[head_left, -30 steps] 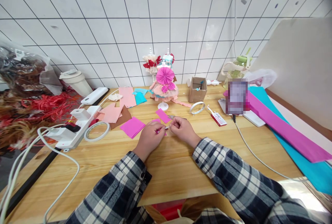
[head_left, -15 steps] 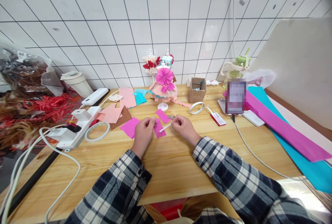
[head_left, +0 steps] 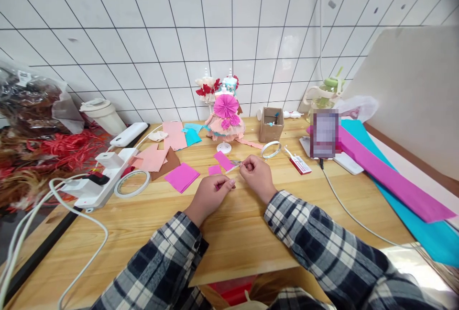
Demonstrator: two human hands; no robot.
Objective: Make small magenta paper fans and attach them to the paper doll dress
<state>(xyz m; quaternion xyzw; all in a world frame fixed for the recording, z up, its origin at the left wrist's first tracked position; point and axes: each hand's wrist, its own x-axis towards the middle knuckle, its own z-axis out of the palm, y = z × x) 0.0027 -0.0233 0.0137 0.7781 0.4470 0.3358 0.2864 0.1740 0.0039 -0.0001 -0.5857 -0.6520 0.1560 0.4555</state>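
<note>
Had both plaid sleeves (head_left: 161, 262) stretched over the wooden table (head_left: 236, 248), in front of the pink dress (head_left: 225, 128). Had the left hand (head_left: 214, 194) in front of the pink dress and slightly to its left, thumb and fingertips drawn together with a trace of pink showing there; could not tell a firm hold from mere contact. Had the right hand (head_left: 256, 176) near the left but apart from it, in front of the pink dress and to its right, thumb and fingers clamped on one end of a thin white strip (head_left: 233, 168). Saw a small metal tool (head_left: 235, 162) just beside those fingertips, partly hidden. Found a pink stack of paper (head_left: 182, 177) in front and left of the pink dress, with a small pink piece (head_left: 214, 170) and a pink rectangle (head_left: 223, 160) straight in front. Noted a power strip (head_left: 107, 176) and a tape roll (head_left: 148, 181) farther left of the dress, and a white ring (head_left: 265, 153) to its right. Noted also a cardboard box (head_left: 271, 130) right of the dress and a green-lidded bottle (head_left: 324, 94) well to its right. Glimpsed two smaller dresses behind it, then the tiled wall (head_left: 215, 23).
</note>
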